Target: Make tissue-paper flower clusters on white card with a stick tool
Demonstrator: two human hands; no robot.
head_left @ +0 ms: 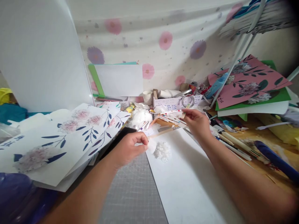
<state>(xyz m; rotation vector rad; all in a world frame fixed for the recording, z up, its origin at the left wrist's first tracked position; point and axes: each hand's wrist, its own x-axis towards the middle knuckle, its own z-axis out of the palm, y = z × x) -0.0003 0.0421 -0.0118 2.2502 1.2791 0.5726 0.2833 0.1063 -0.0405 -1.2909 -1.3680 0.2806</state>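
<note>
My left hand (132,147) is closed in a pinch on a small white paper petal (152,145), above the left edge of a white sheet (187,180). Just right of the petal, a ruffled white paper flower (163,151) lies on that sheet. Farther back, my right hand (197,121) has its thumb and fingers pinched together. A small pale bit shows at its fingertips, too small to name. A slim white stick with red marks (171,111) runs up to those fingertips; whether it is held I cannot tell.
A grey gridded cutting mat (130,189) lies under the sheet. Flower pictures (77,137) overlap at left. White fluffy material (141,118), paper cups (148,97) and a long box (163,102) stand behind. Pens (233,146) and a dark blue tube (275,158) lie at right.
</note>
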